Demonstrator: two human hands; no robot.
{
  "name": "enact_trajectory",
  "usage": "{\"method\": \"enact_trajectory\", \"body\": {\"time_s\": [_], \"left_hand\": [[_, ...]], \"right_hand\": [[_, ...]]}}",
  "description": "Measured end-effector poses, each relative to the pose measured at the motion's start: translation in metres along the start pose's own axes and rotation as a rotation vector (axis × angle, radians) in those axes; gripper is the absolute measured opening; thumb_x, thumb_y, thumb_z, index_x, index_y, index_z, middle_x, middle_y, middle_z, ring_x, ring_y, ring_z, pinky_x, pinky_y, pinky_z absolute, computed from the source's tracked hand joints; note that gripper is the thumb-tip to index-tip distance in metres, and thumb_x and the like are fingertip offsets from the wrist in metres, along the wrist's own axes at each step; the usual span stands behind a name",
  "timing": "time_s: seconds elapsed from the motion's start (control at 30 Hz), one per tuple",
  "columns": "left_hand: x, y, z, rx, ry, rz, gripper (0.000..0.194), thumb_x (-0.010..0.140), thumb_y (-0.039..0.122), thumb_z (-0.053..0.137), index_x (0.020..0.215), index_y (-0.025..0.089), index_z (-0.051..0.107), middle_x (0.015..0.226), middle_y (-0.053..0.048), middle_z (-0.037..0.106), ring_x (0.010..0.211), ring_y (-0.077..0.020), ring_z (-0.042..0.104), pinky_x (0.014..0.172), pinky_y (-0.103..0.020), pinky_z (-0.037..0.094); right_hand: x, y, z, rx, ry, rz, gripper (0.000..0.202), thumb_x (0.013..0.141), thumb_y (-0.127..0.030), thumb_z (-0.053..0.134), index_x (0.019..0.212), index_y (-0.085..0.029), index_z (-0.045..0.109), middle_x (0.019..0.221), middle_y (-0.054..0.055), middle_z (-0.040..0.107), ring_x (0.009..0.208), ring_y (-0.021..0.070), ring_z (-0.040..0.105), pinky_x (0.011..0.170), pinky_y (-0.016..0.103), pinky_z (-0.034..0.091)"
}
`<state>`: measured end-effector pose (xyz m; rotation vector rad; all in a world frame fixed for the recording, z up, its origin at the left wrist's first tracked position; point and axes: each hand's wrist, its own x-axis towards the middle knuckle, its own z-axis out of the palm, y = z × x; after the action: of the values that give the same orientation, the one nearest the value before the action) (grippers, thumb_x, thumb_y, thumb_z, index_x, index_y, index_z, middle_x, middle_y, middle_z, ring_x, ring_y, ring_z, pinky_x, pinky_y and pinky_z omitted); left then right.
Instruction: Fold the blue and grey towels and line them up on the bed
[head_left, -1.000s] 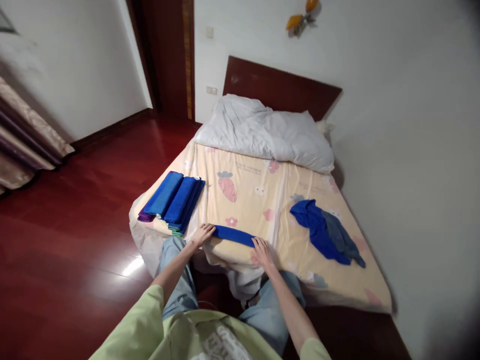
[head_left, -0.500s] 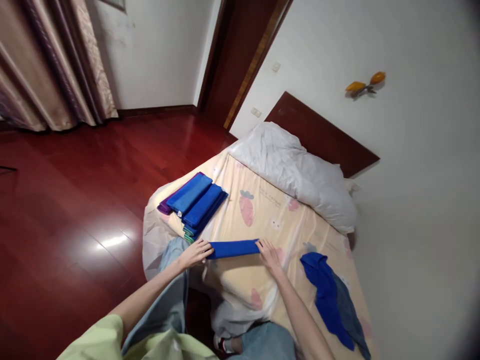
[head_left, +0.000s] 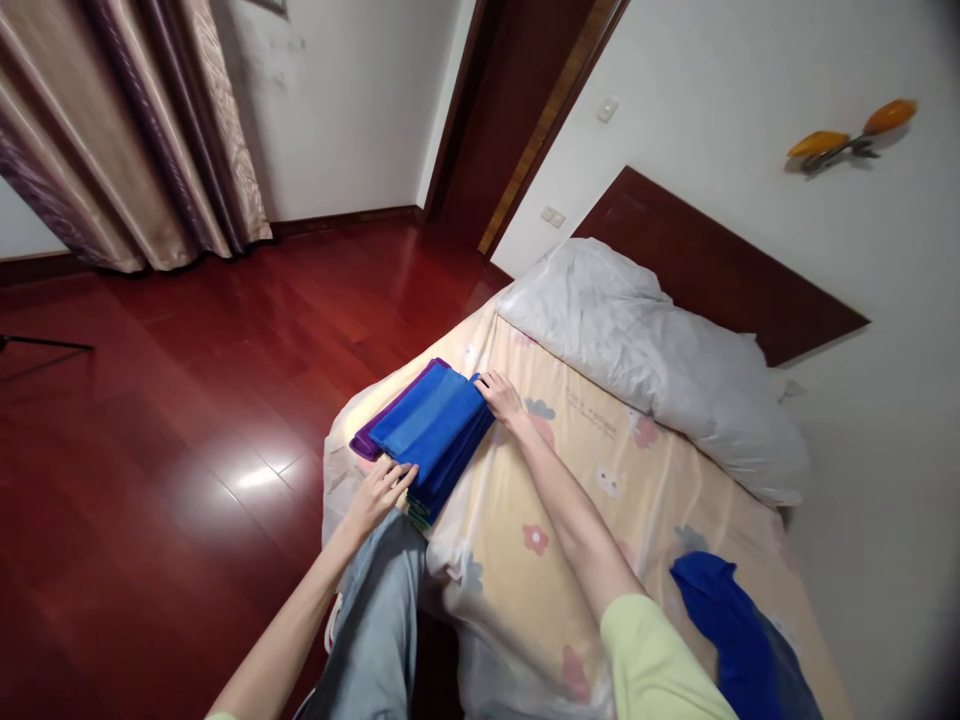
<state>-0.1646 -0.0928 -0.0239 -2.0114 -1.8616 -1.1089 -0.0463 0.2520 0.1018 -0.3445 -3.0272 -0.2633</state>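
Left hand (head_left: 382, 490) and right hand (head_left: 501, 397) curl over opposite ends of a flat-folded blue towel (head_left: 451, 432) on the bed (head_left: 517, 500), fingertips half hidden so can't tell if they're gripping; rumpled blue cloth (head_left: 727, 620) runs out of frame

left hand (head_left: 382, 490) and right hand (head_left: 501, 397) at the near and far ends of folded blue cloths (head_left: 442, 430); purple cloth (head_left: 364, 444) shows along one edge. on the patterned bed sheet (head_left: 514, 595), a crumpled blue cloth (head_left: 739, 635) lies well apart; white quilt (head_left: 645, 335) before the headboard (head_left: 720, 262).
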Motion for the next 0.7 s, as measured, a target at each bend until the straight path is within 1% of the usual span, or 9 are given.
{"method": "enact_trajectory", "body": {"time_s": [0.13, 0.27, 0.37, 0.43, 0.5, 0.57, 0.6, 0.63, 0.7], "left_hand": [[0.005, -0.002, 0.015, 0.011, -0.006, -0.034, 0.046, 0.101, 0.015, 0.039, 0.145, 0.02, 0.053, 0.117, -0.015, 0.067, 0.099, -0.0248, 0.062, 0.091, -0.046, 0.055], [0.006, 0.002, 0.024, 0.052, 0.017, -0.063, 0.047, 0.1, 0.013, 0.042, 0.146, 0.02, 0.051, 0.118, -0.015, 0.067, 0.102, -0.0264, 0.061, 0.093, -0.046, 0.053], [0.008, 0.008, 0.021, 0.091, 0.007, -0.105, 0.052, 0.098, 0.011, 0.043, 0.148, 0.021, 0.049, 0.123, -0.014, 0.066, 0.109, -0.0277, 0.06, 0.099, -0.048, 0.051], [0.007, 0.016, 0.017, 0.115, 0.016, -0.145, 0.056, 0.097, 0.01, 0.042, 0.151, 0.023, 0.046, 0.131, -0.014, 0.063, 0.116, -0.0288, 0.059, 0.102, -0.049, 0.049], [-0.002, 0.028, 0.013, 0.115, 0.061, -0.17, 0.059, 0.095, 0.01, 0.043, 0.153, 0.025, 0.043, 0.139, -0.015, 0.059, 0.123, -0.0298, 0.057, 0.104, -0.049, 0.048], [-0.021, 0.047, 0.01, 0.079, 0.104, -0.182, 0.06, 0.094, 0.011, 0.046, 0.152, 0.027, 0.045, 0.14, -0.016, 0.058, 0.124, -0.0306, 0.057, 0.102, -0.049, 0.049], [-0.034, 0.059, 0.007, 0.039, 0.109, -0.182, 0.058, 0.094, 0.011, 0.047, 0.149, 0.027, 0.049, 0.137, -0.016, 0.061, 0.122, -0.0305, 0.058, 0.099, -0.049, 0.05], [-0.049, 0.071, 0.005, -0.019, 0.079, -0.181, 0.054, 0.094, 0.011, 0.047, 0.146, 0.026, 0.053, 0.133, -0.017, 0.063, 0.118, -0.0299, 0.06, 0.096, -0.048, 0.052], [-0.079, 0.096, -0.001, -0.188, -0.05, -0.17, 0.044, 0.095, 0.012, 0.044, 0.132, 0.024, 0.064, 0.12, -0.015, 0.069, 0.108, -0.0271, 0.064, 0.089, -0.043, 0.055]], "right_hand": [[0.024, 0.002, 0.021, 0.006, -0.001, 0.024, 0.027, 0.099, -0.006, 0.044, 0.115, -0.017, 0.063, 0.117, 0.015, 0.061, 0.11, 0.0285, 0.05, 0.094, 0.04, 0.044], [0.03, -0.002, 0.039, 0.074, 0.028, 0.021, 0.031, 0.097, -0.005, 0.045, 0.119, -0.02, 0.062, 0.119, 0.012, 0.061, 0.115, 0.0263, 0.05, 0.096, 0.039, 0.047], [0.02, -0.01, 0.043, 0.158, 0.085, 0.066, 0.047, 0.092, 0.001, 0.042, 0.131, -0.02, 0.058, 0.13, 0.013, 0.058, 0.125, 0.0254, 0.048, 0.105, 0.043, 0.044], [-0.001, -0.021, 0.043, 0.202, 0.18, 0.159, 0.062, 0.086, 0.006, 0.04, 0.141, -0.019, 0.051, 0.141, 0.013, 0.053, 0.136, 0.0251, 0.043, 0.114, 0.047, 0.039], [-0.039, -0.038, 0.044, 0.244, 0.291, 0.298, 0.07, 0.084, 0.004, 0.039, 0.15, -0.019, 0.043, 0.149, 0.012, 0.048, 0.144, 0.025, 0.037, 0.119, 0.049, 0.034], [-0.097, -0.058, 0.049, 0.302, 0.35, 0.443, 0.067, 0.087, -0.003, 0.04, 0.153, -0.02, 0.04, 0.15, 0.012, 0.047, 0.146, 0.025, 0.036, 0.12, 0.049, 0.034], [-0.134, -0.069, 0.054, 0.329, 0.378, 0.518, 0.063, 0.089, -0.007, 0.039, 0.151, -0.02, 0.043, 0.148, 0.013, 0.05, 0.144, 0.0247, 0.039, 0.12, 0.049, 0.035], [-0.176, -0.081, 0.059, 0.352, 0.398, 0.603, 0.057, 0.091, -0.011, 0.039, 0.147, -0.02, 0.048, 0.146, 0.014, 0.053, 0.142, 0.0245, 0.043, 0.119, 0.047, 0.037], [-0.273, -0.102, 0.068, 0.385, 0.435, 0.818, 0.049, 0.091, -0.018, 0.039, 0.136, -0.02, 0.058, 0.14, 0.016, 0.059, 0.135, 0.0251, 0.051, 0.116, 0.045, 0.04]]}}
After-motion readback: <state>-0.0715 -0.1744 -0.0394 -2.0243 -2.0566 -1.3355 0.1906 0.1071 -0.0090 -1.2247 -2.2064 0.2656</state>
